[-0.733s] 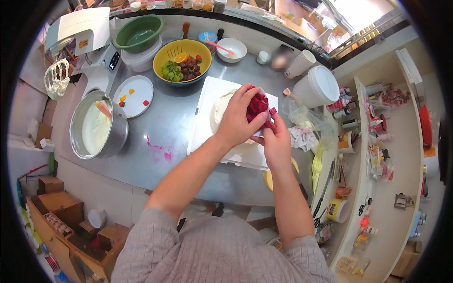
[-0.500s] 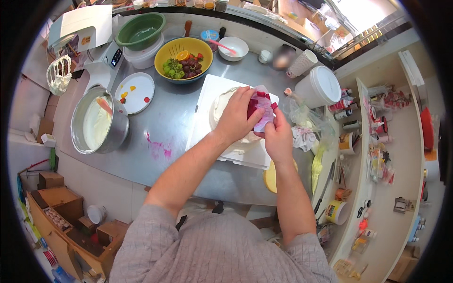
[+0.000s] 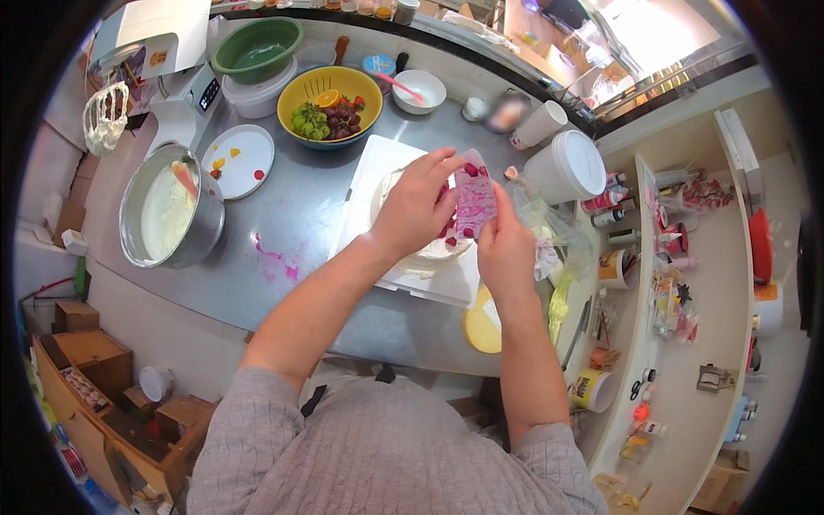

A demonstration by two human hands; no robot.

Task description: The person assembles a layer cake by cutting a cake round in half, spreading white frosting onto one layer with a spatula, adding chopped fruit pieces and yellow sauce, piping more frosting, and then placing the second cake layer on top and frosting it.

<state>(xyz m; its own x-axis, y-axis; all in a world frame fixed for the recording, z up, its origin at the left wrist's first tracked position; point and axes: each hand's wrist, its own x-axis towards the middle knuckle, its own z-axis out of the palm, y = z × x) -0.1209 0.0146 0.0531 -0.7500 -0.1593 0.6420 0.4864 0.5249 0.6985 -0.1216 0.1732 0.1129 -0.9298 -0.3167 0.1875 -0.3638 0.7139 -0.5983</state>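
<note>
One right hand (image 3: 505, 245) clamped on one stained container (image 3: 477, 204), one left hand (image 3: 410, 204) parted over one cake (image 3: 441, 252)

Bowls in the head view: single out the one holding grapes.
The yellow bowl, between the green bowl and the small white bowl; it alone holds grapes, green and dark.

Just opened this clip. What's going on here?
A person works over a cream-covered cake on a white board. The right hand grips a thin, pink-stained tray, tilted over the cake, with a few red pieces on it. The left hand is cupped over the cake beside the tray; red pieces also lie on the cream, partly hidden by that hand.
</note>
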